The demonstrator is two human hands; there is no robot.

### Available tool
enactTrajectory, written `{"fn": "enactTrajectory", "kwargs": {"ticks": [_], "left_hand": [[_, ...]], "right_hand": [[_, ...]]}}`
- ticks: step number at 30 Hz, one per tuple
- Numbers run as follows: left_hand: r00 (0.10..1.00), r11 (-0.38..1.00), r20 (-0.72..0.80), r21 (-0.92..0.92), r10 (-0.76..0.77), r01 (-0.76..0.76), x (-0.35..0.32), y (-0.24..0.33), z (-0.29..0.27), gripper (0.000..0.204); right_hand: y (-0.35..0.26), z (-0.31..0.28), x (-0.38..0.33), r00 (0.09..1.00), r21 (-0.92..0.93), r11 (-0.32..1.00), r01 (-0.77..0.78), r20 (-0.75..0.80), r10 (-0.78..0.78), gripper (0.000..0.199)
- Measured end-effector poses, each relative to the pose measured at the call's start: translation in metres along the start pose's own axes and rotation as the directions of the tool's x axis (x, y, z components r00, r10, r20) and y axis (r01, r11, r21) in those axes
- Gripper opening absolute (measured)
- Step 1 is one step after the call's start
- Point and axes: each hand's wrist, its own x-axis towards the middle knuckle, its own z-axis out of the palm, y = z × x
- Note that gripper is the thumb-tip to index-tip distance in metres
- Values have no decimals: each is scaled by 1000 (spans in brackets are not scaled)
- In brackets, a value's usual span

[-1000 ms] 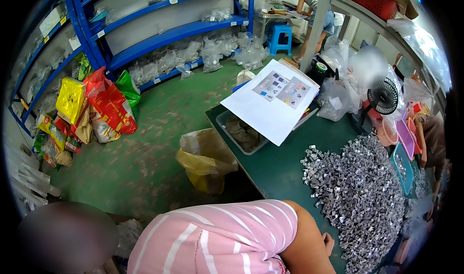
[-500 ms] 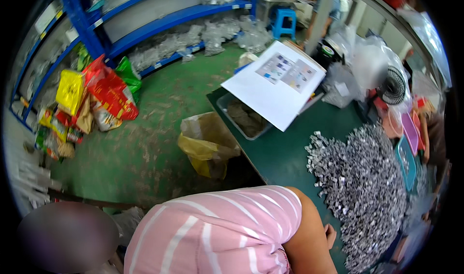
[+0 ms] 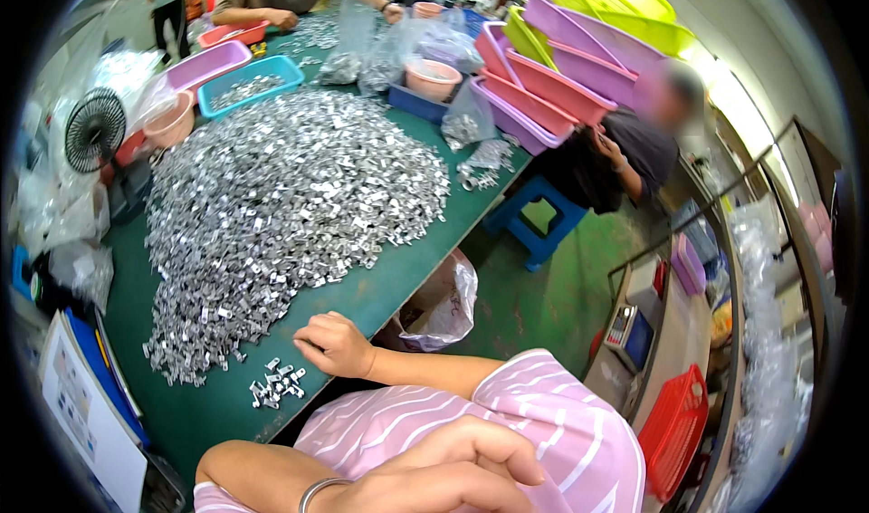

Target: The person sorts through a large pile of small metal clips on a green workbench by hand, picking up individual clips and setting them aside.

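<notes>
A large heap of small silver metal clips [image 3: 299, 187] covers much of the green table [image 3: 367, 288]. A little group of the same clips [image 3: 277, 384] lies apart near the table's front edge. Beside this group, my right hand [image 3: 337, 345] is at the table edge with its fingers curled in; whether a clip is inside cannot be seen. My left hand [image 3: 444, 468], with a metal bangle [image 3: 317, 493] at its wrist, is raised close to the camera over my striped shirt. Its fingers are bent but apart, and nothing shows in them.
A black fan [image 3: 95, 131] and a folder with printed sheets [image 3: 81, 413] stand left. Beyond the heap are a turquoise tray [image 3: 294, 80] and plastic bags [image 3: 348, 47]. Stacked basins [image 3: 566, 69], a blue stool [image 3: 543, 214], a seated person [image 3: 634, 155] and a sack [image 3: 457, 305] are right.
My view has swung from the shelves and floor at the left to the table and the room at the right. Both hands now show; before, only one arm and some fingertips did.
</notes>
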Motion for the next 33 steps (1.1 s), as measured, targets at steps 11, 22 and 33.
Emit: {"fn": "enactTrajectory", "kwargs": {"ticks": [11, 22, 33], "left_hand": [[998, 996, 41, -62, -56, 58, -4, 1, 0, 31], [994, 991, 21, -79, -107, 109, -1, -1, 2, 32], [983, 978, -95, -151, -159, 144, 5, -2, 4, 41]], "right_hand": [[-4, 9, 0, 1000, 17, 1000, 14, -19, -14, 5], [-3, -3, 1, 988, 318, 941, -118, -54, 143, 5], [129, -304, -21, 524, -153, 867, -474, -840, 138, 12]]}}
